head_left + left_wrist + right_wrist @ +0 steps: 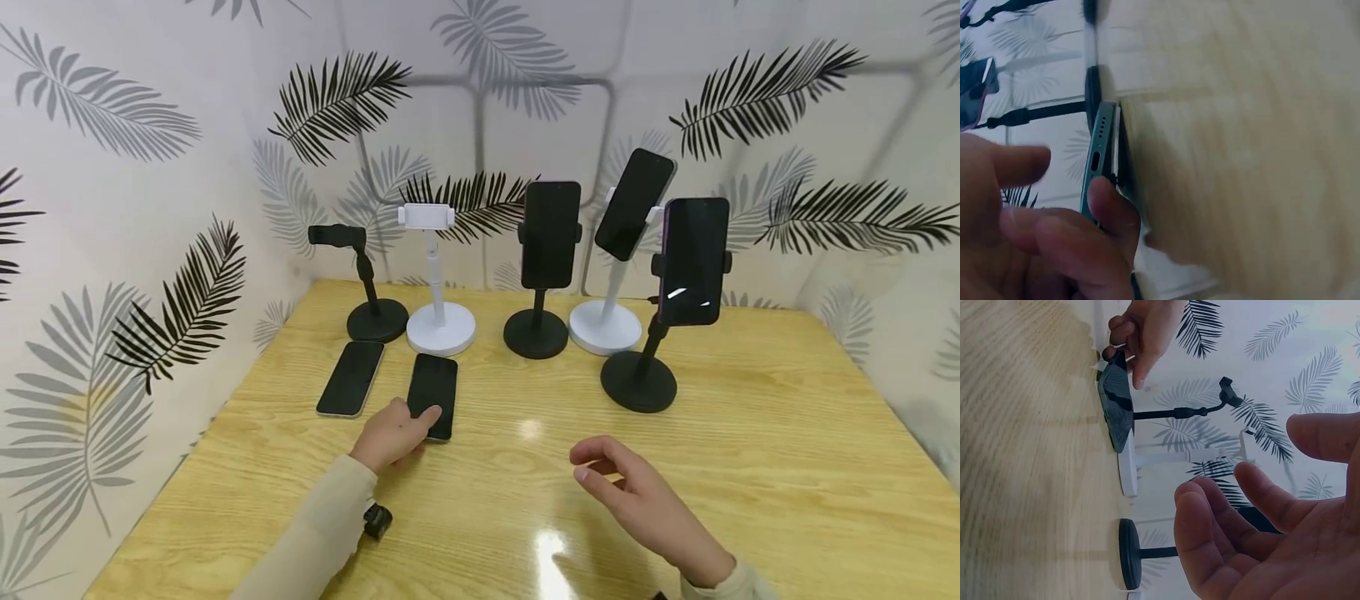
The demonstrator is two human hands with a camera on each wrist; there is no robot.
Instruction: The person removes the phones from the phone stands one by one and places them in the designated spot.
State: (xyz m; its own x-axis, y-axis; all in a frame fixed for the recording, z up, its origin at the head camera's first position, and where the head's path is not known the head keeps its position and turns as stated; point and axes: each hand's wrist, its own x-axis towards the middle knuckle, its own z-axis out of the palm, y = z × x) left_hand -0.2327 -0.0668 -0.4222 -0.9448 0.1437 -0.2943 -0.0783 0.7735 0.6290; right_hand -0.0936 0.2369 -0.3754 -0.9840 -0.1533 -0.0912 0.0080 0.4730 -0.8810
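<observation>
My left hand [396, 435] is at a dark smartphone [437, 385] in front of the white stand. Its thumb lies over the screen side, and in the left wrist view curled fingers [1114, 212] touch the edge of the phone [1101, 134] near its charging port. In the right wrist view the phone [1116, 406] looks tilted. A second smartphone [351, 379] lies flat to the left. My right hand [637, 498] hovers over the table with fingers loosely bent, holding nothing. Behind the two phones, a black phone stand [377, 320] and a white phone stand [441, 330] have bare clamps.
Further right, three stands hold phones upright or tilted: a black stand [536, 334], a white stand [605, 327] and a nearer black stand [638, 382]. All stand on a wooden table [787, 467], backed by a leaf-patterned cloth [150, 233].
</observation>
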